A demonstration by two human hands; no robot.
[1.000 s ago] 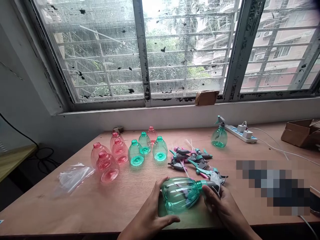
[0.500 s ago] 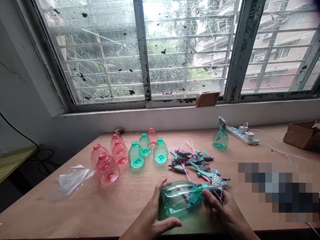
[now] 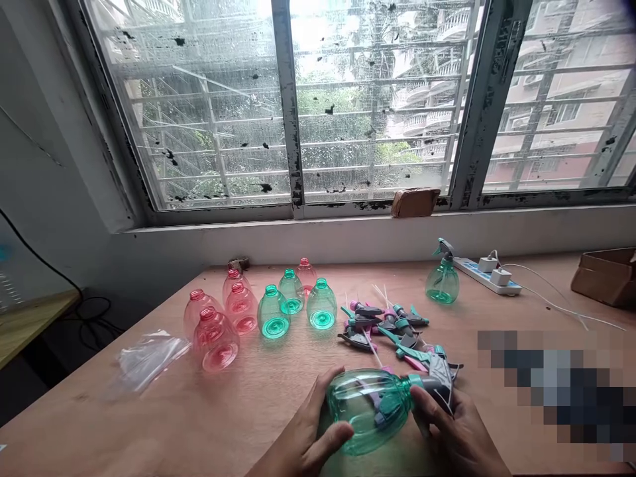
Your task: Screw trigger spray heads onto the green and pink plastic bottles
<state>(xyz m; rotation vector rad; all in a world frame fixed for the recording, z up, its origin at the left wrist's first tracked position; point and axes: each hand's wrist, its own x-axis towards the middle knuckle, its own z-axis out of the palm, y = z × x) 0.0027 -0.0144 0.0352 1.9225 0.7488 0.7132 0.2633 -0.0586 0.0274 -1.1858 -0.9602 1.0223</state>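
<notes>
A clear green spray bottle [image 3: 365,414] lies on its side between my hands, low over the table's front, its neck toward the right. Around its base and lower side curls my left hand [image 3: 318,424], thumb across the front. My right hand [image 3: 450,421] grips the grey and green spray head [image 3: 427,383] at the neck, thumb pressed near the collar. The trigger side is partly hidden by my fingers. Just beyond the bottle lies a pile of loose spray heads [image 3: 392,324] in grey, green and pink, with thin white tubes.
Several pink bottles [image 3: 216,341] and green bottles [image 3: 274,315] without heads stand at the left and middle. Clear plastic bags [image 3: 152,361] lie at left. Behind are a fitted spray bottle [image 3: 442,281], a power strip [image 3: 487,275] with cables and a cardboard box [image 3: 603,278].
My left hand has closed in on the bottle's base, its thumb now nearer the side. My right hand keeps its grip on the spray head. The view has shifted slightly.
</notes>
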